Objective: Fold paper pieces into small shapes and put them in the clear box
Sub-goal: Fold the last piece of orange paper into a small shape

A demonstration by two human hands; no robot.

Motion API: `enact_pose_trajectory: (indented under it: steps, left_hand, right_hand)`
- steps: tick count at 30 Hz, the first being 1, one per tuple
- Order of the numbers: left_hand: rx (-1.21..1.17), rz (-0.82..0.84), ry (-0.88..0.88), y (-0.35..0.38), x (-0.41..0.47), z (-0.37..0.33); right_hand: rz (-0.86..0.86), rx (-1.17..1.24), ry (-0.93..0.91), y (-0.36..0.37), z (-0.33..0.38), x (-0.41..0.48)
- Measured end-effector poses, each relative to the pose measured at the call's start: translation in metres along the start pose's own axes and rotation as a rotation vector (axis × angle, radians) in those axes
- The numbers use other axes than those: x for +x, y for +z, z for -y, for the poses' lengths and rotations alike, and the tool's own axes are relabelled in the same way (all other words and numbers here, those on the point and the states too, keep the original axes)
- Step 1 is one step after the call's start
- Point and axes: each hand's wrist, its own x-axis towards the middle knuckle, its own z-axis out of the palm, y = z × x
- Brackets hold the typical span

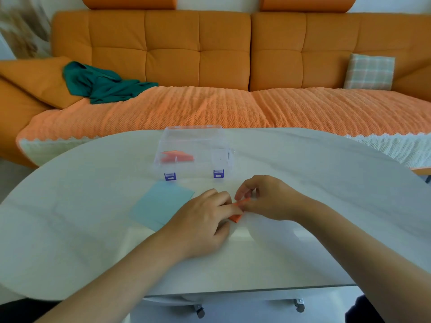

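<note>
On the far left, a green cloth point(102, 86) lies crumpled on the orange sofa point(198, 54). Nearer, on the white table point(326, 183), a pale blue paper sheet point(158, 205) lies flat, its right corner just beside the left hand point(200, 220). Beyond the sheet stands the clear box point(193, 136), with two purple latches point(170, 176) on its near wall and folded orange shapes point(177, 157) lying in its left half.

The left hand rests palm down with its fingers point(229, 207) stretched out, pressing the orange paper point(235, 217) onto the table. The paper lies under those fingertips, near of the box and between the two hands; one folded corner shows just below the fingers, and a thin edge rises to the right.

The right hand point(268, 199) has its fingers curled and pinches that raised edge at the fingertips. At the far right a checked cushion point(369, 72) leans on the sofa back.
</note>
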Motion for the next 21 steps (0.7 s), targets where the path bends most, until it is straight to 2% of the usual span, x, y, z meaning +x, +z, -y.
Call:
enact_pose_trajectory:
  steps: [13,21]
  left_hand:
    - [0.062,0.057,-0.024,0.0,-0.004,-0.004]
    - [0.064,0.06,-0.037,0.0,-0.002,-0.007]
  right_hand:
    - [0.07,0.011,0.049,-0.007,-0.003,0.009]
    - [0.002,0.074,0.09,-0.018,-0.013,0.015]
